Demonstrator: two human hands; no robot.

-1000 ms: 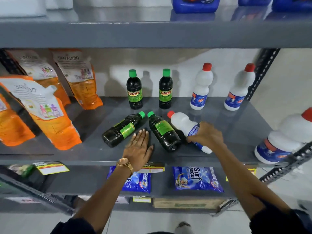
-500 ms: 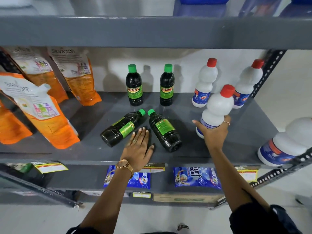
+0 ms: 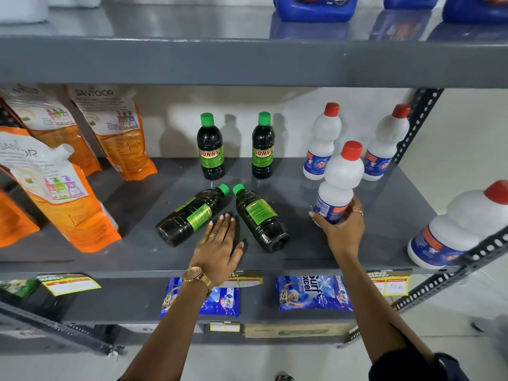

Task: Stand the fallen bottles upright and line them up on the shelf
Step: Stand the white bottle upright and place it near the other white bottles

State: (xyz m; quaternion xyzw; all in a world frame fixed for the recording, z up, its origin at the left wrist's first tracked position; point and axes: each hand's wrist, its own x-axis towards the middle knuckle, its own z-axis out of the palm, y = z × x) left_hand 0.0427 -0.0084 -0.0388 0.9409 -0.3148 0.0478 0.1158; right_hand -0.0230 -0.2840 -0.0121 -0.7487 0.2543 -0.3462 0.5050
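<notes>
My right hand point(image 3: 343, 229) grips the base of a white bottle with a red cap point(image 3: 339, 180), held upright just above the grey shelf point(image 3: 384, 204). Two more white bottles point(image 3: 321, 144) point(image 3: 386, 144) stand at the back right. Two dark bottles with green caps point(image 3: 210, 147) point(image 3: 263, 147) stand at the back middle. Two others lie on their sides, one point(image 3: 192, 214) left of my left hand and one point(image 3: 259, 217) right of it. My left hand point(image 3: 220, 246) rests flat on the shelf between them, fingers spread, holding nothing.
Orange refill pouches point(image 3: 63, 199) lean at the shelf's left. A large white bottle point(image 3: 461, 226) lies tilted against the right front post point(image 3: 483, 251). Blue jugs point(image 3: 316, 6) sit on the shelf above, and blue detergent packets point(image 3: 310, 292) on the one below.
My right hand picked the fallen white bottle off the shelf and turned it upright, lifting it to the right. My left hand stayed flat between the two lying dark bottles.
</notes>
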